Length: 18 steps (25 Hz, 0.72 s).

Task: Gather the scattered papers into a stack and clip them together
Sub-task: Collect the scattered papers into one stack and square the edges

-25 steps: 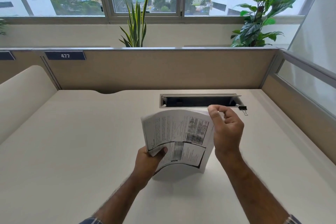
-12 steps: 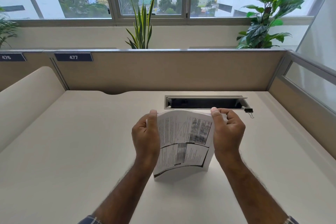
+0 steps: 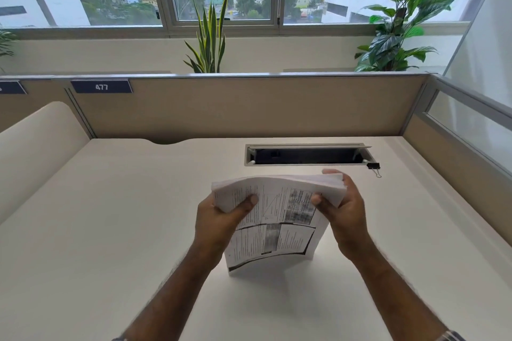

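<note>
A thick stack of printed papers [image 3: 277,219] stands tilted on its lower edge on the white desk [image 3: 110,230], its top bent over toward me. My left hand [image 3: 221,219] grips the stack's upper left corner, thumb on the front page. My right hand [image 3: 343,213] grips the upper right corner, thumb in front and fingers behind. A black binder clip [image 3: 374,167] lies on the desk to the right of the stack, beyond my right hand, untouched.
An open cable slot [image 3: 304,156] is cut into the desk just behind the papers. Beige partition panels [image 3: 249,108] close off the back and right sides, and a curved divider [image 3: 36,141] stands at the left. Plants sit behind the partition.
My left hand moved from the stack's lower left to its upper left corner. My right hand shifted its grip, and the top of the stack now bends over toward me.
</note>
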Motion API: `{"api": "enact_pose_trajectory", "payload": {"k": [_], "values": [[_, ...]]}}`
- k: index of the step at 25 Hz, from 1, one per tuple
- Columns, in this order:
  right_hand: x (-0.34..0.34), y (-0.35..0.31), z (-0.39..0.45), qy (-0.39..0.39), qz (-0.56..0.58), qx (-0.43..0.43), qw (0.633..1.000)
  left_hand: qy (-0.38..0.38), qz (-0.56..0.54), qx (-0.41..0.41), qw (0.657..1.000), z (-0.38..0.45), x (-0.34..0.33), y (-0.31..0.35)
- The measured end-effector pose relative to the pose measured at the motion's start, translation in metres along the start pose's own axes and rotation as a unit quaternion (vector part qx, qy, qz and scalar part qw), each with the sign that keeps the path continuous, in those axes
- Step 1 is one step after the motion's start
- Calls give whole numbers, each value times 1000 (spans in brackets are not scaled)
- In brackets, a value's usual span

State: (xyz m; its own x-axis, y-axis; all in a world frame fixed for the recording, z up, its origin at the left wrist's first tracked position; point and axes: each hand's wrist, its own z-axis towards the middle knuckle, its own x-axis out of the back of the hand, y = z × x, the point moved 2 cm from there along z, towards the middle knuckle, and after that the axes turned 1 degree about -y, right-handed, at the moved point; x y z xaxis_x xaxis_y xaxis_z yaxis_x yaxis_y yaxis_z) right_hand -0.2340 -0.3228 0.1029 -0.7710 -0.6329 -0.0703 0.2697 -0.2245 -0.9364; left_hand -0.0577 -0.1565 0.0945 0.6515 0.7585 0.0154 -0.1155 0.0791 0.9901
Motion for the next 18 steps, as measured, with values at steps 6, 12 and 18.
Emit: {"api": "enact_pose_trajectory", "payload": {"k": [6, 12, 18], "values": [[-5, 66, -29, -36, 30, -133, 990, -53, -49, 93, 993, -8, -4, -47], [-8, 83, -37, -15, -23, -179, 983, -36, -45, 130, 990, -19, -5, -75], [-1, 67, -28, -58, -46, -212, 975, -70, -38, 139, 987, -10, -2, -66]]}}
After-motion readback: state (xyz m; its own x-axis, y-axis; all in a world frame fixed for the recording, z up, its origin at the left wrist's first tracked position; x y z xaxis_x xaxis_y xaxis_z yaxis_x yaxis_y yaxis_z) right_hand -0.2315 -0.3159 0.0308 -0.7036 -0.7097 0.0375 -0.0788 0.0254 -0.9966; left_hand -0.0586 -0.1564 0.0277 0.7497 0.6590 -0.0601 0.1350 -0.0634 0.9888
